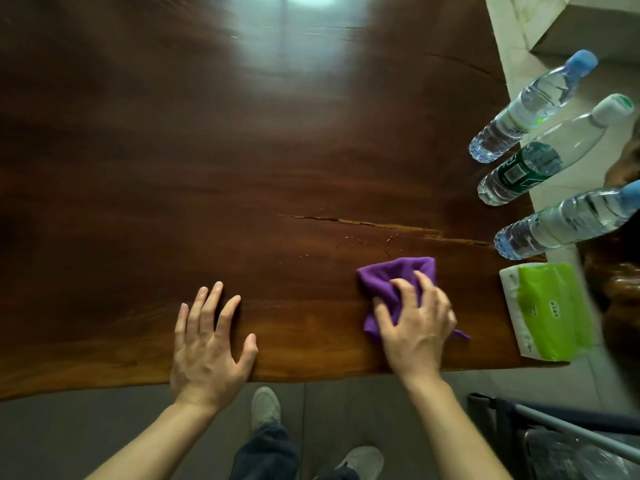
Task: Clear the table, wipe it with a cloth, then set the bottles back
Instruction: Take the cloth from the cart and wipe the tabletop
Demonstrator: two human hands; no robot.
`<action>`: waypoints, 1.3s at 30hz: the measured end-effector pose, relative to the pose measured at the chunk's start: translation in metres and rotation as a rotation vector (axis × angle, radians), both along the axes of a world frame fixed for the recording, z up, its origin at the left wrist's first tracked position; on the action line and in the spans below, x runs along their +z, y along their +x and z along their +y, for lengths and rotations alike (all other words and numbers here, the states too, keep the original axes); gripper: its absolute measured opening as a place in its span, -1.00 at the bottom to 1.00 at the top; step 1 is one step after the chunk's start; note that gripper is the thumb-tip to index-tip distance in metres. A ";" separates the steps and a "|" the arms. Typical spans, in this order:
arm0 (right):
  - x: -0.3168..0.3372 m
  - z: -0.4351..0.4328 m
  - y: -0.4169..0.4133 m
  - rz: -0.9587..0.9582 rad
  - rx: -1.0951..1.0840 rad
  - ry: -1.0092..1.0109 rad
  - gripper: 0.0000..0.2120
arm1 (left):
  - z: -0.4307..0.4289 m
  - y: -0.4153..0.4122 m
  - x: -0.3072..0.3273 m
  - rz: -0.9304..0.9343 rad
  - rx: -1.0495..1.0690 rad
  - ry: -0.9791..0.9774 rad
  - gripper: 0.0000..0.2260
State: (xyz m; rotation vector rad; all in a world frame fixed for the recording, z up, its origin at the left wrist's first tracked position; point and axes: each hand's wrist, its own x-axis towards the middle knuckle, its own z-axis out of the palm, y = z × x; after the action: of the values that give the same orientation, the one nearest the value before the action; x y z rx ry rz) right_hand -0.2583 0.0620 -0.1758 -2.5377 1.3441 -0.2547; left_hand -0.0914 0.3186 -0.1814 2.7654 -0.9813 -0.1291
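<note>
Dark wooden table [242, 168]; right hand [415, 327] clutches purple cloth [394, 275]; left hand [207, 348] splayed flat

Grey floor [104, 441] near; pale tiled floor [512, 36] far right; window glare reflected far centre.

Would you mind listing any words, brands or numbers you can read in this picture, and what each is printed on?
Nothing can be read with confidence.
Tissue pack: small dark print on the green wrapper, too blurred to read.
Middle bottle: dark green label with white print and a code patch, too small to read.
Far bottle: white label with dark print along its edge, blurred.
Near bottle: label markings unreadable.
Cloth and table: no text.
</note>
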 end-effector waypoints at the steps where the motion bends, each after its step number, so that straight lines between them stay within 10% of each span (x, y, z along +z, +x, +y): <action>1: 0.000 -0.012 -0.005 -0.001 -0.050 -0.007 -0.56 | 0.000 0.000 0.000 -0.003 0.000 -0.001 -0.40; 12: 0.003 -0.075 0.050 -0.061 -0.366 0.043 -0.50 | 0.000 0.001 -0.004 -0.019 0.005 0.010 -0.40; 28: 0.009 0.107 0.112 -0.041 0.555 0.130 -0.58 | 0.001 0.001 -0.005 -0.026 -0.004 -0.014 -0.39; 39: -0.004 0.004 -0.020 -0.008 -0.040 0.004 -0.57 | 0.002 -0.001 -0.005 -0.001 0.006 0.005 -0.40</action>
State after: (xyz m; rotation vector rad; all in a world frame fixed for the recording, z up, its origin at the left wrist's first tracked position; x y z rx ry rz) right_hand -0.2783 0.0660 -0.1794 -2.5066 1.3917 -0.2692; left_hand -0.0920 0.3205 -0.1868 2.7732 -0.9747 -0.1297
